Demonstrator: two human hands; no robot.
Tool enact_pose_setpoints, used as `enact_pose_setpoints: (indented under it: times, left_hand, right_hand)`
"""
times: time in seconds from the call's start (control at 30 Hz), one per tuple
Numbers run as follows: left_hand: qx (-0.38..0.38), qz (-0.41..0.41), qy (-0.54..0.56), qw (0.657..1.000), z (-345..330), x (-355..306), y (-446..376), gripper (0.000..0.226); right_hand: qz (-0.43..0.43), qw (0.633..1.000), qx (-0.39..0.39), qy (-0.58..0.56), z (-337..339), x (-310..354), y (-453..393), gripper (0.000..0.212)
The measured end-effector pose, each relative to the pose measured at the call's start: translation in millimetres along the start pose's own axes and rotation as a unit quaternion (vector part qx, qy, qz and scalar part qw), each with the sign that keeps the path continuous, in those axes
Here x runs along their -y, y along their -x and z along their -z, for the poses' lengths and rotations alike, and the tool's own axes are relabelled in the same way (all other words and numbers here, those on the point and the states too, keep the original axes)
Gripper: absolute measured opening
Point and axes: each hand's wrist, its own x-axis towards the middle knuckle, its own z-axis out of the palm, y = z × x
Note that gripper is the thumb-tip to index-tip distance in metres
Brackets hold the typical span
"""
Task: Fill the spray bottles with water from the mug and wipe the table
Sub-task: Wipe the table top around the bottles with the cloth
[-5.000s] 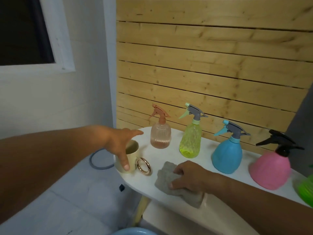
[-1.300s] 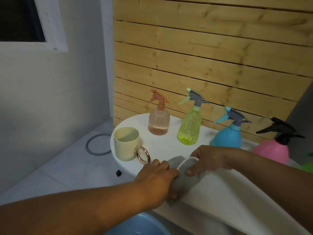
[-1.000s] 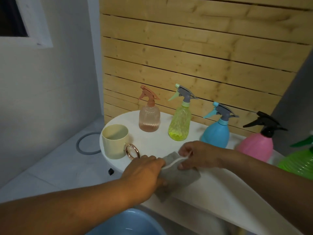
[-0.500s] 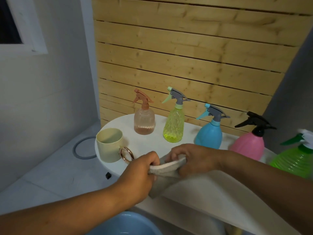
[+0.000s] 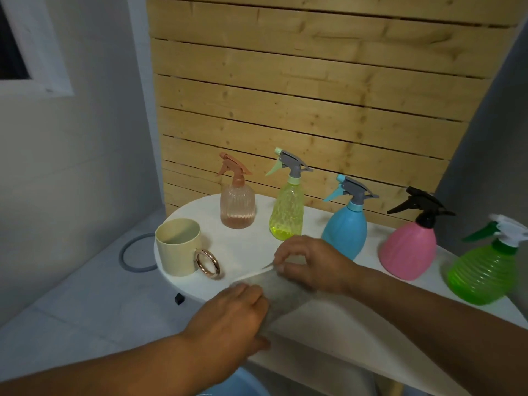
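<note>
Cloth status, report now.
Left hand and right hand both grip the grey cloth, stretched over the table edge. Mug nearby, clear of it.

This looks like a plain room in a home, perhaps a washroom or utility corner, though which one cannot be told. A wall of pale wooden planks (image 5: 300,90) stands behind a white oval desk (image 5: 245,247), and grey plastered walls (image 5: 85,172) meet it on the left, where a white-framed window (image 5: 34,52) sits high up. The floor (image 5: 71,304) is laid with large light tiles, with a grey ring (image 5: 130,252) lying on it. Household things stand on the desk: a row of coloured plastic spray bottles (image 5: 287,215) and a cream mug (image 5: 178,247). The rim of a blue plastic basin (image 5: 245,382) shows below the desk edge.
</note>
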Motion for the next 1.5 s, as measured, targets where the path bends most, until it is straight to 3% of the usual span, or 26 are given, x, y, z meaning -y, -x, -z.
enact_pose_setpoints:
  times: [0.07,0.13,0.23,0.37,0.47,0.53,0.67,0.73,0.8,0.83,0.93,1.0,1.07,1.13,1.2,1.3,1.37,1.43,1.5]
  left_hand:
    - [0.017,-0.038,-0.014,0.999,-4.0,7.5,0.2,0.052]
    - [0.026,-0.067,-0.039,0.997,-4.4,19.2,-0.7,0.052]
    - [0.034,-0.095,-0.012,0.995,-5.4,32.3,2.7,0.061]
    - [0.017,-0.110,-0.043,0.993,-2.0,34.3,0.9,0.063]
    - [0.051,-0.114,-0.034,0.992,3.3,21.4,-3.3,0.043]
    - [0.086,-0.095,0.012,0.992,3.9,13.4,-4.8,0.050]
    - [0.057,-0.059,0.085,0.993,4.0,15.0,-15.4,0.025]
    - [0.044,-0.037,0.086,0.995,-2.6,20.6,-12.0,0.035]
    - [0.009,-0.059,0.035,0.998,-10.7,21.7,-7.1,0.050]
    - [0.032,-0.059,0.024,0.997,-12.2,19.2,-2.2,0.053]
    - [0.068,-0.047,0.017,0.996,-23.0,18.1,7.5,0.056]
    - [0.148,-0.020,-0.007,0.989,-8.3,11.8,8.9,0.062]
    - [0.098,-0.030,0.004,0.995,-11.0,13.6,2.4,0.077]
    - [0.176,-0.045,0.045,0.982,-8.4,6.1,-6.6,0.095]
    - [0.188,-0.052,0.055,0.979,-2.3,-1.2,-18.0,0.091]
    - [0.196,-0.025,0.107,0.974,4.2,-1.2,-30.0,0.065]
    - [0.148,-0.004,0.138,0.979,12.0,-1.0,-38.6,0.045]
    - [0.096,0.032,0.136,0.985,17.1,-1.9,-49.1,0.036]
    - [0.074,0.087,0.123,0.986,18.9,-7.1,-58.7,0.041]
  right_hand:
    - [0.044,0.994,0.093,0.040,-3.7,6.5,6.2,0.025]
    - [0.030,0.987,0.141,0.073,-6.1,6.2,12.3,0.039]
    - [0.051,0.981,0.137,0.125,-3.4,1.0,20.7,0.051]
    - [0.052,0.965,0.166,0.197,8.6,7.7,37.7,0.046]
    - [0.047,0.953,0.185,0.237,15.2,19.8,55.8,0.042]
    - [0.040,0.947,0.179,0.264,17.6,26.3,61.5,0.041]
    - [0.012,0.978,0.102,0.181,4.8,29.3,62.1,0.041]
    - [-0.010,0.983,0.137,0.119,-10.1,33.4,70.5,0.061]
    - [-0.032,0.973,0.181,0.143,-23.8,36.7,85.8,0.080]
    - [-0.036,0.968,0.185,0.166,-29.6,35.5,92.7,0.085]
    - [-0.051,0.967,0.165,0.187,-42.8,26.6,101.8,0.077]
    - [-0.059,0.967,0.159,0.188,-47.2,25.4,103.0,0.077]
    - [-0.063,0.966,0.165,0.188,-44.1,27.8,105.7,0.077]
    - [-0.073,0.962,0.185,0.187,-35.9,30.3,110.6,0.078]
    - [-0.084,0.959,0.196,0.189,-26.8,30.9,116.3,0.080]
    - [-0.066,0.970,0.148,0.179,-15.5,26.2,115.0,0.069]
    - [-0.076,0.986,0.079,0.125,-8.4,21.6,106.6,0.049]
    - [-0.136,0.987,-0.004,0.085,1.1,18.4,95.1,0.038]
    - [-0.209,0.977,-0.022,0.041,9.9,16.9,86.6,0.036]
